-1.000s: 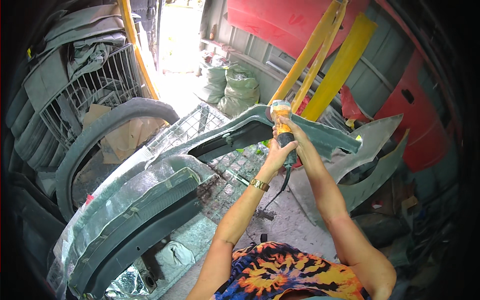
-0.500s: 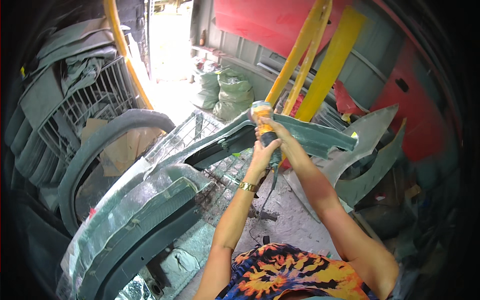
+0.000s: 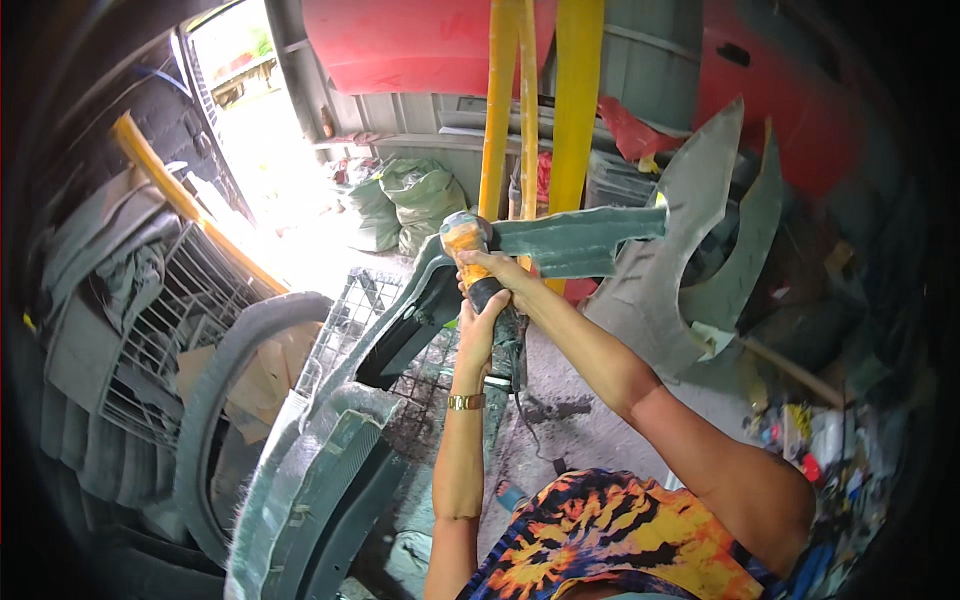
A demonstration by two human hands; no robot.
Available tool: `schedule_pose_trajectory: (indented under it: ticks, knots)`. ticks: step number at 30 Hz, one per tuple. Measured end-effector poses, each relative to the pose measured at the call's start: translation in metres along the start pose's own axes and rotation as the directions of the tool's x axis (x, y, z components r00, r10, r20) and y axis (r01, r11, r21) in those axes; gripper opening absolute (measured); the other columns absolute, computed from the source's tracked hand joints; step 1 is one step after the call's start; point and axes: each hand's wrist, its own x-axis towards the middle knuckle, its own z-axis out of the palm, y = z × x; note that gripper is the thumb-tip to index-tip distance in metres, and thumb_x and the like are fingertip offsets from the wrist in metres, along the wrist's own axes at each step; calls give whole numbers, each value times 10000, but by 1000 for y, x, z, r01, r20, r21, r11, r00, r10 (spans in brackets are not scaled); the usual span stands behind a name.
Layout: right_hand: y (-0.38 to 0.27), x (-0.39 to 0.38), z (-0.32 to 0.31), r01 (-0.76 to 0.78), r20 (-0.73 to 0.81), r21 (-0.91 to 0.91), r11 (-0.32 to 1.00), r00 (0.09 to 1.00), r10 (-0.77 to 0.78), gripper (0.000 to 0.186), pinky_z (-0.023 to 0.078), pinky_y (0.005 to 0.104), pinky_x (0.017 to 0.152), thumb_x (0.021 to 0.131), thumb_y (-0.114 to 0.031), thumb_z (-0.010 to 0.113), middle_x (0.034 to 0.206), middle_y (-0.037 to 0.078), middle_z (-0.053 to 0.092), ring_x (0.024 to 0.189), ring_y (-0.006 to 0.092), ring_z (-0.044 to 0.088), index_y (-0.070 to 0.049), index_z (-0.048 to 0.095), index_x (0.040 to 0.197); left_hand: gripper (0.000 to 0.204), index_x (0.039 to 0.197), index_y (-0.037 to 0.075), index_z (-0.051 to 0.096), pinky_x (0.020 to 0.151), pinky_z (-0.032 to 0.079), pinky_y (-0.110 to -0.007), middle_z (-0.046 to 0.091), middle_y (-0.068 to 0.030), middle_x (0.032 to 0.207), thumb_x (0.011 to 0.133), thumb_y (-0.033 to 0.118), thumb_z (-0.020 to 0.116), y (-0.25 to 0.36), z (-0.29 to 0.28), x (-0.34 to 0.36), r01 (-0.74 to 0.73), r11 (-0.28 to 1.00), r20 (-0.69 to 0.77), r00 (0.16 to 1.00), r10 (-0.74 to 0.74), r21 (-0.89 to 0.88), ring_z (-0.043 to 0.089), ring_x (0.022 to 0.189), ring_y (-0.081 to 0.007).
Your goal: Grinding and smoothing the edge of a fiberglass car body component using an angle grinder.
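Note:
Both of my hands are closed around an angle grinder (image 3: 463, 236) with an orange body, a grey head and a black rear grip. My right hand (image 3: 500, 274) wraps its body near the head, while my left hand (image 3: 476, 330), below a gold wristwatch (image 3: 466, 402), holds the rear grip. The grinder's head is at the far bend of a long grey-green vehicle bumper (image 3: 570, 243) with rough, dusty edges. Its working face is hidden, so contact with the bumper cannot be made out. A cord (image 3: 521, 405) hangs from the grip.
A wire rack (image 3: 345, 325) lies under the bumper. Left are a dark curved arch piece (image 3: 205, 400) and a wire cage (image 3: 165, 340). Yellow posts (image 3: 572, 110) stand behind, near stuffed sacks (image 3: 422, 200). Grey fender panels (image 3: 690, 210) lean at right, beside small clutter (image 3: 830, 450).
The view has turned, so the scene sits tilted differently and further left. Both hands still grip the grinder, which stays near the same bend of the bumper.

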Motion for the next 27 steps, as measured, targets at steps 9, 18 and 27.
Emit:
schedule_pose_trajectory:
  ticks: [9,18,27]
  knots:
    - [0,-6,-9,17,52,154,988,998,-26,326,542,306,558,796,-311,743,744,66,624,601,166,629,-39,608,917,334,1076,32,483,536,498,-252,595,-48,818,846,167,685,4,14,-3,23,993,-30,999,-19,119,585,601,-120]
    - [1,-6,-14,4,85,220,975,996,-24,308,537,293,556,802,-285,735,765,67,623,606,171,628,-39,602,931,338,1067,27,482,516,491,-256,597,-49,814,845,178,688,1,16,-2,11,982,-18,1000,-7,188,591,591,-126]
    - [3,-6,-25,25,93,175,984,995,-42,339,557,299,606,799,-312,735,806,77,639,661,176,648,-37,609,951,351,1072,21,481,524,497,-259,597,-56,821,847,192,690,-4,22,-3,23,988,-10,1000,-22,150,591,581,-134]
